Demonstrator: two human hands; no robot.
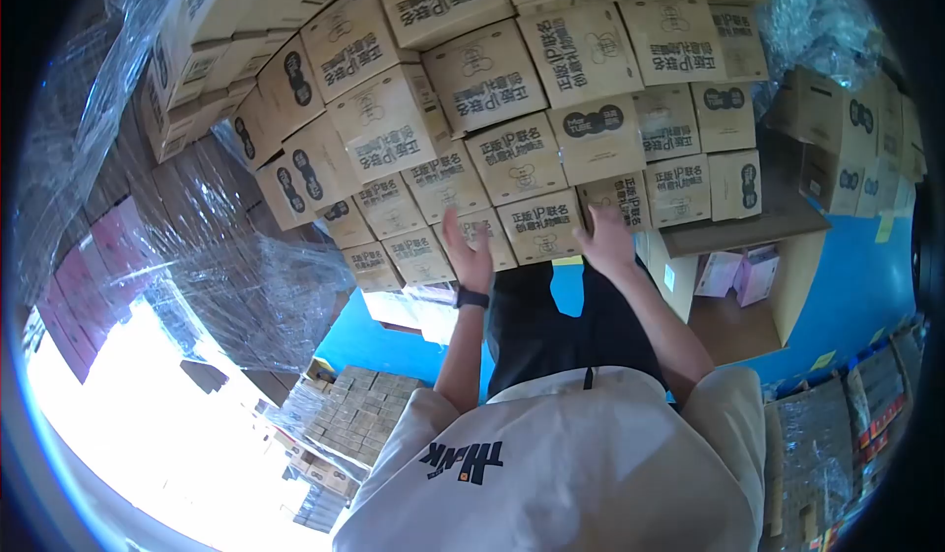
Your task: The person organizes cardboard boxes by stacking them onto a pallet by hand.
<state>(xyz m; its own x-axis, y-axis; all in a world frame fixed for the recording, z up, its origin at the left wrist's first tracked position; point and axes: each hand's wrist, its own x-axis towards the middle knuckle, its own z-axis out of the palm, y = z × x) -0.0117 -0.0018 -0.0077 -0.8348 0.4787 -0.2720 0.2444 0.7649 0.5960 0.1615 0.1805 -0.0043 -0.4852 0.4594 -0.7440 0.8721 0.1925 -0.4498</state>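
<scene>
Stacked brown cardboard boxes with dark printing fill the upper middle of the head view. My left hand (471, 255), with a dark band at the wrist, is raised before a lower box, its fingers apart and nothing in them. Beside it on the right, my right hand (605, 240) is near the bottom row, fingers spread and slightly blurred. Between the two hands is a printed box (539, 225). Whether either hand touches a box cannot be made out.
An open carton (802, 281) holding pink packets (739, 275) stands at the right on the blue floor (854, 262). Film-wrapped stacks (236, 257) rise at the left. A wrapped pallet load (362, 412) is at the lower left, near bright light.
</scene>
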